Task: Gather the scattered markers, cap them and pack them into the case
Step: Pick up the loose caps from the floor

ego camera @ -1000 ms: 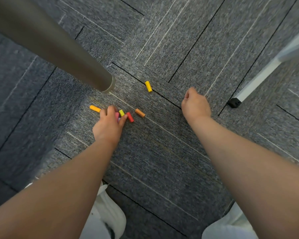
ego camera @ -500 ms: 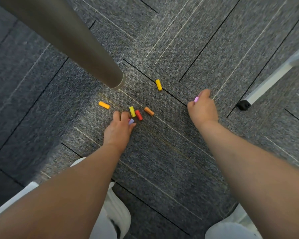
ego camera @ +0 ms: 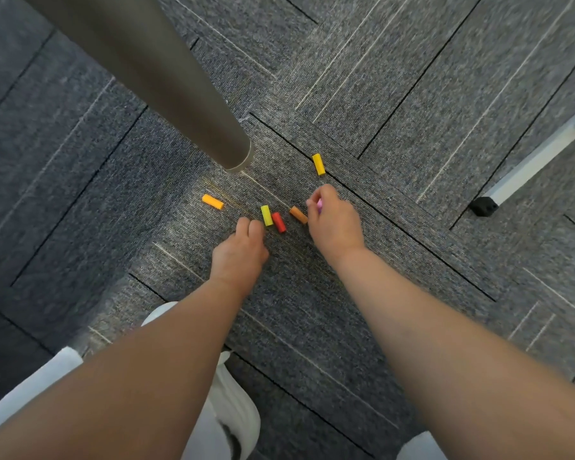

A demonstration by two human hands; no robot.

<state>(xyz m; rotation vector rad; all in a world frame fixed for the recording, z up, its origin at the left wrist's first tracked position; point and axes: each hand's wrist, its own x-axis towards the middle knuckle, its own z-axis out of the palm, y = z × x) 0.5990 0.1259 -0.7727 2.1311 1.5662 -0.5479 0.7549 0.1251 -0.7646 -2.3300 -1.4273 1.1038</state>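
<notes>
Short marker caps lie scattered on the grey carpet: an amber cap (ego camera: 212, 201), a yellow-green cap (ego camera: 266, 215), a red cap (ego camera: 278, 222), an orange cap (ego camera: 298, 215) and a yellow cap (ego camera: 318, 164) farther off. My left hand (ego camera: 241, 250) rests just left of the yellow-green cap with its fingers curled under, hiding what it holds. My right hand (ego camera: 334, 222) sits right beside the orange cap and pinches a pink cap (ego camera: 319, 204) at its fingertips. No case or marker bodies are in view.
A thick grey table leg (ego camera: 180, 81) stands on the carpet just beyond the caps. A white frame bar with a black foot (ego camera: 483, 205) is at the right. My white shoes (ego camera: 233, 413) are at the bottom edge.
My right hand moved left with the pink cap, from open carpet to beside the orange cap. The lilac cap seen at my left fingertips is now hidden inside the curled fingers.
</notes>
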